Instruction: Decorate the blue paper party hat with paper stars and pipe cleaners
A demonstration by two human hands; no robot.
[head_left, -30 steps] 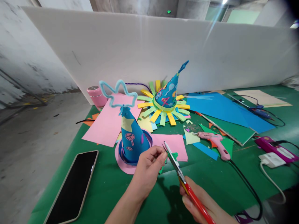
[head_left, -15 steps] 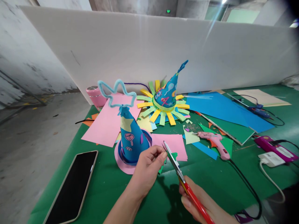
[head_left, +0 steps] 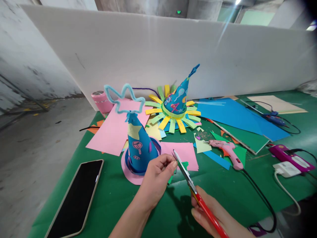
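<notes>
At the near edge of the counter (head_left: 116, 205), the right hand (head_left: 218, 216) is closed around the red handles of the scissors (head_left: 189, 178). Their blades point up and away towards the left hand (head_left: 156, 178). That hand is just beside the blades, its fingers pinched together on a green paper scrap (head_left: 184, 164) which hangs behind the blades, low over the counter's middle. The blades lie close together; how far they have bitten into the scrap cannot be told.

A dark phone (head_left: 76, 195) lies face up at the near left corner. Just past the left hand stands a blue cone hat (head_left: 140, 147) on a pink brim, topped by a pale blue star outline. A small pink sheet (head_left: 187, 151) lies beside it and a large pink sheet (head_left: 111, 130) behind it. To the right, a pink glue gun (head_left: 228, 151) lies among paper scraps, its black cord running to the near edge. A white power strip (head_left: 287, 168) and a purple device (head_left: 292, 157) lie by the right edge.

Farther back stands a second blue cone hat (head_left: 177, 99) ringed with yellow and green strips, with a blue sheet (head_left: 232, 114) to its right. A pink cup (head_left: 101, 100) stands at the far left corner, against a white board (head_left: 158, 49) along the far edge.
</notes>
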